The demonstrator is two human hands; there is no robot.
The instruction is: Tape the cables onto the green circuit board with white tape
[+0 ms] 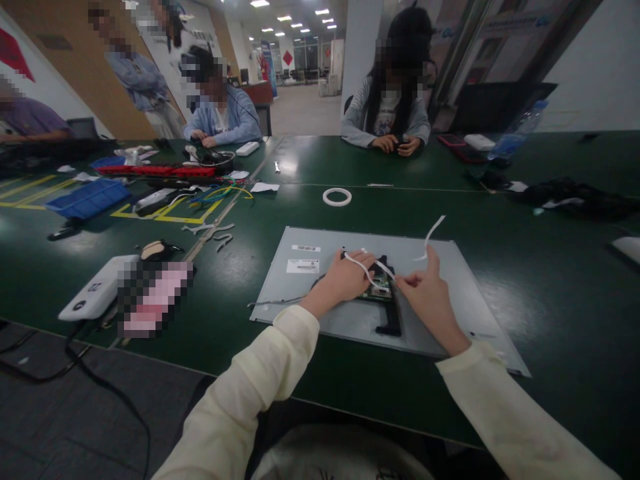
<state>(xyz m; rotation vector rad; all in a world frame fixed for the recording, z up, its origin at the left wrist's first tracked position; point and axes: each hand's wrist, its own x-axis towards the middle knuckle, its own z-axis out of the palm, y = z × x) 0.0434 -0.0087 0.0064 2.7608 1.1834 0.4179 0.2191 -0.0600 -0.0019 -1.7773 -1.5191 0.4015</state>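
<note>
Two pale sleeves (pixel 240 393) lie nearest the camera, reaching in over the bench's near edge. At the left, a white device (pixel 103 287) sits by that same edge, well apart from the hands. Next comes a grey panel (pixel 465 300), flat on the bench just inside the near edge, with paper labels (pixel 303 266) toward its far left corner.

Over the panel's middle, the left hand (pixel 345 277) lies palm down, partly covering a circuit board (pixel 379 291); whether its grip closes on anything I cannot tell. Steadying works best with light pressure on the board's rim, sparing the parts. A loose white strip (pixel 361 263) curves over this hand and could snag, so it is better kept free of the fingers.

To its right, a slanting white strip (pixel 386 269) runs to the right hand (pixel 425 297), whose grip is narrow, thumb and finger pinching the near right end. The strip therefore lies leftward from the grip, toward the panel's far edge; an even, gentle pull should avoid creases. A short white strip (pixel 434 230) rises at the raised finger, nearer the panel's far right corner, and should be kept from crossing the others.
</note>
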